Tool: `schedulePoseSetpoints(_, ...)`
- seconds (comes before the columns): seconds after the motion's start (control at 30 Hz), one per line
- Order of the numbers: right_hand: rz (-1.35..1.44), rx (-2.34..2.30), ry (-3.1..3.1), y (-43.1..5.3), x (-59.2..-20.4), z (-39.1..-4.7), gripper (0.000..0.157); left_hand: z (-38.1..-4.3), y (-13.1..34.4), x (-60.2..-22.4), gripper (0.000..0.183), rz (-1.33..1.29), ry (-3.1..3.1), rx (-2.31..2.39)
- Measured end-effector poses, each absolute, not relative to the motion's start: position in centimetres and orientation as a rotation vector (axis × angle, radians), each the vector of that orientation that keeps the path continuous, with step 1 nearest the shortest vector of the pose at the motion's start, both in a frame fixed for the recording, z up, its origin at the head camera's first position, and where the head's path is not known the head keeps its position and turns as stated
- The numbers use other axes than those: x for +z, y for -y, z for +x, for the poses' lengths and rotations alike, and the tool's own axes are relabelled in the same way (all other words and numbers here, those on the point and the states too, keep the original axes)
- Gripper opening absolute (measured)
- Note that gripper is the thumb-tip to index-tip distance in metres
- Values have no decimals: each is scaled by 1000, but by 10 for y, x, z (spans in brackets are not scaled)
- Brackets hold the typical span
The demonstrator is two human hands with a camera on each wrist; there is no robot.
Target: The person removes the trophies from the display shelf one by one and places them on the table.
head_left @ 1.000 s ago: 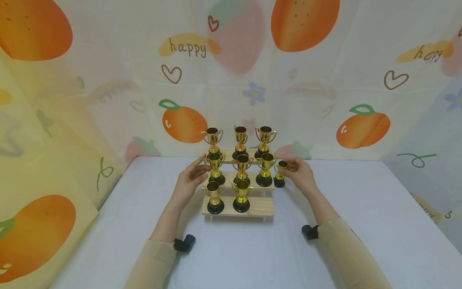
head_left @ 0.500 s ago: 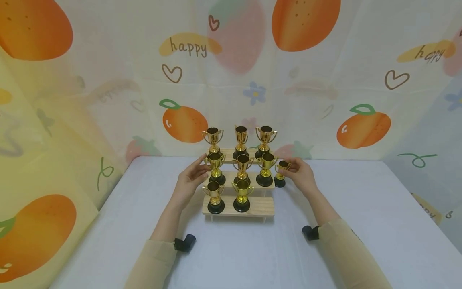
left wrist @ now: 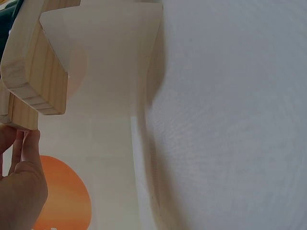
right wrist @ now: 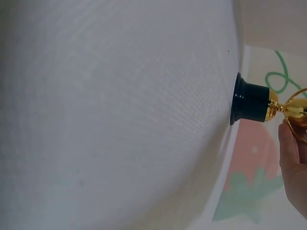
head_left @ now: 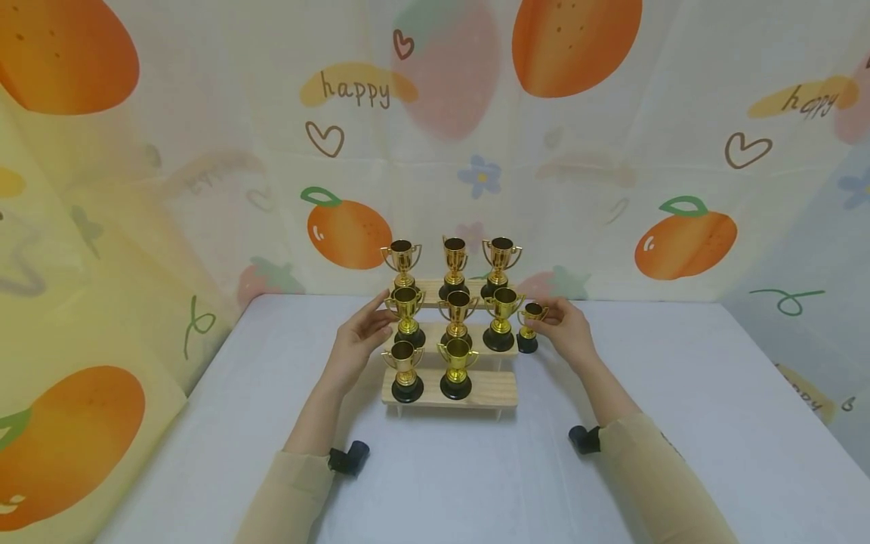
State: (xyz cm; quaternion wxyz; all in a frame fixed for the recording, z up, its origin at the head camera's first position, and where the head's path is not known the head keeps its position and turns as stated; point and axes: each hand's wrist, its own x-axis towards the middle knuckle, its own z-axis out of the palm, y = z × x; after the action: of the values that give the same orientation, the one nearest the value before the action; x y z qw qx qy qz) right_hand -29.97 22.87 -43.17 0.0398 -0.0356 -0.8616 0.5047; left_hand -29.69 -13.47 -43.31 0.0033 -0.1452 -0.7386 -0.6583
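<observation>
In the head view, a three-step wooden stand (head_left: 495, 387) bears several gold trophy cups on black bases. Beside the right end of its middle step, my right hand (head_left: 569, 332) pinches a small gold trophy cup (head_left: 529, 326) by its bowl. That trophy is upright, its dark base (right wrist: 254, 101) low over the white cloth in the right wrist view; whether it touches the cloth I cannot tell. At the stand's left side is my left hand (head_left: 353, 344). In the left wrist view, its fingers (left wrist: 29, 148) touch the end of a plank (left wrist: 21, 114).
Three trophies stand on the top step, among them one (head_left: 455, 264) turned sideways. The middle step bears three, the bottom step two, on its left (head_left: 406, 370) and middle (head_left: 457, 369). A white cloth (head_left: 442, 476) covers the table; a printed curtain (head_left: 564, 204) hangs behind.
</observation>
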Motion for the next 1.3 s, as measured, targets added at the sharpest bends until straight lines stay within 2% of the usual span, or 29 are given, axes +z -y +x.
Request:
schedulePoseSetpoints(0.23, -108, 1551, 2647, -227, -434, -301, 53, -295, 138, -437, 64, -440, 2319, -2057)
schedulePoseSetpoints(0.43, -85, 1576, 2593, -231, -428, -295, 65, -295, 140, -439, 64, -446, 2319, -2041)
schedulePoseSetpoints(0.67, -196, 1539, 2405, -232, -413, -271, 52, -298, 134, -437, 64, -478, 2315, -2033)
schedulePoseSetpoints(0.9, -260, 1565, 2224, -229, -404, -246, 46, -298, 130, -436, 63, -517, 2291, -2074)
schedulePoseSetpoints(1.3, -65, 1891, 1946, -201, -390, -212, 37, -298, 134, -436, 63, -497, 2293, -2052)
